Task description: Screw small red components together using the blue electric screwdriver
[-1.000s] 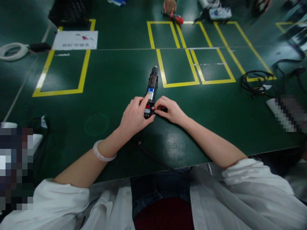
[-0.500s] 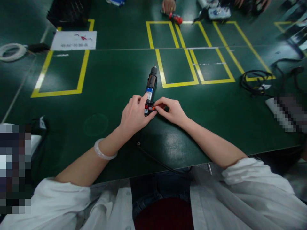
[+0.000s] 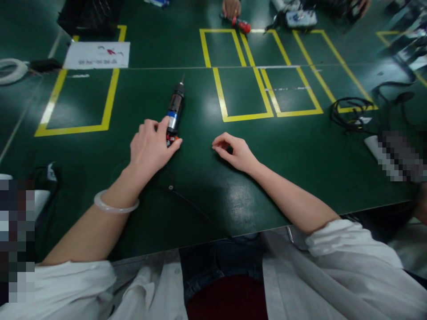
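Note:
A dark electric screwdriver (image 3: pixel 175 104) with a blue and silver band points away from me over the green table, its thin bit at the far end. My left hand (image 3: pixel 150 144) is closed around its near end, where small red and orange parts show between thumb and index finger. To the right, apart from the tool, my right hand (image 3: pixel 236 152) rests over the table with fingertips pinched together. Whether anything small is between those fingertips cannot be made out. A dark cable with a ring-like end (image 3: pixel 171 187) lies below my left hand.
Yellow tape outlines (image 3: pixel 248 118) mark the table. Black coiled cable (image 3: pixel 352 113) lies at the right, a white sheet (image 3: pixel 96 55) and black bin (image 3: pixel 91 18) at the upper left. Across the table, another person's hand (image 3: pixel 231 8) is at a red-handled tool (image 3: pixel 240 25).
My left hand has moved left with the screwdriver, away from my right hand, which has hardly moved. The cable's ring-like end has shifted left and slightly up.

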`<state>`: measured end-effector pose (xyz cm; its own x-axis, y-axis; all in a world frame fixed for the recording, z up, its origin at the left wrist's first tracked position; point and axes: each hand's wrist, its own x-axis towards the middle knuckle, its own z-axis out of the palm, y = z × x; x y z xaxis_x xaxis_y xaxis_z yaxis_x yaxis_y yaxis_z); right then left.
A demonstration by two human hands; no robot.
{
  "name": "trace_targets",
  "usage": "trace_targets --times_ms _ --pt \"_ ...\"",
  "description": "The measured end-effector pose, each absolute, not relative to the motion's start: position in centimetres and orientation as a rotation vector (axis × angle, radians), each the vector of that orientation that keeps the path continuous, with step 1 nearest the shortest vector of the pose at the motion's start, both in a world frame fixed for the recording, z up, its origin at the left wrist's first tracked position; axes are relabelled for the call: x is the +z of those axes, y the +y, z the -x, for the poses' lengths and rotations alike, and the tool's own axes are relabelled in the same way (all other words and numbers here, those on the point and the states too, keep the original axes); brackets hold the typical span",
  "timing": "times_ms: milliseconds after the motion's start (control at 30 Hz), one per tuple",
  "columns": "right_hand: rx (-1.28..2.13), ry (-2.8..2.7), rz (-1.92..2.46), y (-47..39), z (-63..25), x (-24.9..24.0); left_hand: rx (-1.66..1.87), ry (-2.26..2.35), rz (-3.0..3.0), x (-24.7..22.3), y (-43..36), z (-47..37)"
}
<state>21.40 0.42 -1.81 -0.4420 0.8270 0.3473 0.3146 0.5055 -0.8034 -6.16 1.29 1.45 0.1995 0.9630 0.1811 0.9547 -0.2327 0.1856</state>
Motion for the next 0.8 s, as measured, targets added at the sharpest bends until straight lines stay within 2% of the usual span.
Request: trace_targets --times_ms 267,400,800 --pt "0.866 -2.012 0.913 0.5 -21.3 -2.3 0.269 2.353 -1.967 2.6 4.8 14.7" --pt "0.855 -2.020 0.894 0.6 -21.3 -2.4 0.304 2.420 -1.832 2.5 5.4 17.4" --pt "0.878 -2.030 0.909 0.6 -21.4 -2.3 0.503 2.533 -1.857 0.8 5.4 17.0"
